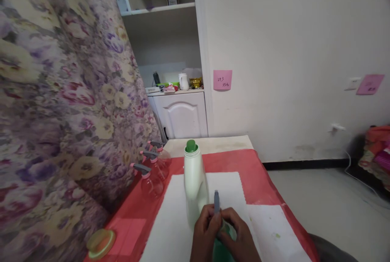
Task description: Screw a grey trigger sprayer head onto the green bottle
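Note:
Both hands are at the top of a spray bottle (223, 250) that has green liquid in it. My left hand (204, 231) has its fingers closed around the grey spray head (216, 202), which points away from me. On the other side my right hand (239, 235) pinches at the bottle's neck, thumb and fingers bent. My fingers hide most of the collar. Just beyond them stands a large pale green jug (192, 180) with a handle, its mouth uncapped and a green pouring spout (191, 146) showing inside.
Several clear spray bottles (151, 185) with grey and pink heads line the table's left side. A round green-rimmed lid or dish (101, 244) lies at the near left. White paper (164, 221) covers part of the red tablecloth (225, 161). A floral curtain (70, 91) hangs at left.

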Demonstrator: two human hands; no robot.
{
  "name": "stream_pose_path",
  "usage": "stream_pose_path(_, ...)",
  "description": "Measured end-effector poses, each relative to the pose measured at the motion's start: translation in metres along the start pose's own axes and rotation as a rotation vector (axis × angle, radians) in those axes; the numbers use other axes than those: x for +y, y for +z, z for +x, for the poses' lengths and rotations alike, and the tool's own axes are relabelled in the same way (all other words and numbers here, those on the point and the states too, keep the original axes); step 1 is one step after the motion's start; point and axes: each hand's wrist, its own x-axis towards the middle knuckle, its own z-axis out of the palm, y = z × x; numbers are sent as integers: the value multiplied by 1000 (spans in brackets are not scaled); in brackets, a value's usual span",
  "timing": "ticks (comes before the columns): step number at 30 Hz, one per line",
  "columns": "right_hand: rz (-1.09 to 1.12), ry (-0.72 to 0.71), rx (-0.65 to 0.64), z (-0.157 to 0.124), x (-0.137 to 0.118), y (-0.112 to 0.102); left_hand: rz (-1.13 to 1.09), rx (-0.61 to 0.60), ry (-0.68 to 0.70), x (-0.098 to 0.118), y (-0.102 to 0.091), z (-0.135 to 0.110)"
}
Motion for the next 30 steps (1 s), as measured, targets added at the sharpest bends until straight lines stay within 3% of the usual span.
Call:
stream_pose_path(4,14,21,105,-2,10,8,-8,10,24,2,1,-2)
stream_pose_path(11,42,-44,-34,-2,-1,-1,16,-44,37,7,-1,-2)
stream_pose_path(19,29,-4,110,-5,2,8,-9,-45,52,1,-2,-4)
stream_pose_path(25,57,-55,-12,-5,-5,2,-6,-26,54,12,2,-10)
stream_pose_path(30,34,-13,81,-5,2,5,-18,3,65,2,3,-7)
